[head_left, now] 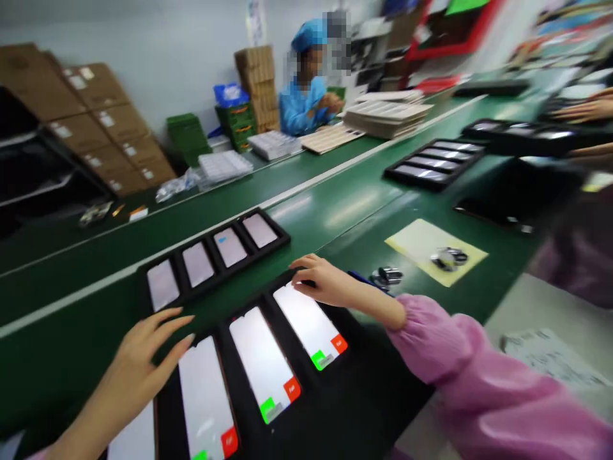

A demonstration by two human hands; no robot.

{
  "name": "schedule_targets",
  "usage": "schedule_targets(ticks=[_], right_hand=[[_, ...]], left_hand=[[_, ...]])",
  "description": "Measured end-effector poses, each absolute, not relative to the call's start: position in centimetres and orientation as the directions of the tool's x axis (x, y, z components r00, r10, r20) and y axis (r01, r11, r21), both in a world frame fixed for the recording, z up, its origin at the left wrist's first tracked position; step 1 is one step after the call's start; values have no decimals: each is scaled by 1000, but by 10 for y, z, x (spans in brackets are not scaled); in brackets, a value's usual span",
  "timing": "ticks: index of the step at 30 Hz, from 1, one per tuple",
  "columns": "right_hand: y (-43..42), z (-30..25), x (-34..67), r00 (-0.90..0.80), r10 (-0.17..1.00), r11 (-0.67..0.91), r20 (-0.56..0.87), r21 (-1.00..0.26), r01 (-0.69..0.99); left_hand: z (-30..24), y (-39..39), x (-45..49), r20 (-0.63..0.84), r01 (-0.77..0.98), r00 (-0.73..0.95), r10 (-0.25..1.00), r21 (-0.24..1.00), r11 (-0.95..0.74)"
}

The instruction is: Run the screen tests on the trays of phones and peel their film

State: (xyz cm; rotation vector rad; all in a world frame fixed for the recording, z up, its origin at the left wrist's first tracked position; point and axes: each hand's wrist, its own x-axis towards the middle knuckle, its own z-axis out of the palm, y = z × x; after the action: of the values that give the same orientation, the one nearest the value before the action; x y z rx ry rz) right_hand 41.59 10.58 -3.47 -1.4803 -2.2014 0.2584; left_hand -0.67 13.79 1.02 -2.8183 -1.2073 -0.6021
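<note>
Right hand (322, 282) curled at the top edge of a lit phone (306, 322) in a black tray (221, 340), grip unclear; left hand (136, 377) open, fingers spread, just beside the next phone (205, 396). Tray on green table (345, 223).

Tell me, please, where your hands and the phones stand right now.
Left hand open, just above a lit phone. Right hand on the far edge of the black tray. Second tray beyond, apart.
</note>
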Motion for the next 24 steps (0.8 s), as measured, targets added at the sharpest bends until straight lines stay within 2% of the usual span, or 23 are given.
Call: schedule_targets(ticks=[4, 12, 16, 20, 22, 24], right_hand=[[101, -41, 403, -372, 898, 432, 234, -312, 846], [115, -35, 397, -425, 889, 455, 168, -234, 859], [118, -41, 392, -435, 878, 475, 199, -243, 846], [118, -48, 394, -443, 866, 498, 233, -305, 812], [101, -41, 402, -469, 831, 552, 300, -331, 765], [68, -28, 411, -521, 768, 638, 373, -371, 675]], left_hand=[[-2, 122, 48, 145, 702, 687, 712, 119, -702], [-31, 113, 82, 51, 829, 524, 850, 197, -523], [-33, 113, 85, 62, 828, 514, 856, 226, -514], [-19, 107, 97, 131, 824, 541, 831, 114, -554], [-9, 96, 112, 232, 792, 580, 781, 60, -607], [-2, 78, 131, 276, 690, 675, 684, 93, -718]])
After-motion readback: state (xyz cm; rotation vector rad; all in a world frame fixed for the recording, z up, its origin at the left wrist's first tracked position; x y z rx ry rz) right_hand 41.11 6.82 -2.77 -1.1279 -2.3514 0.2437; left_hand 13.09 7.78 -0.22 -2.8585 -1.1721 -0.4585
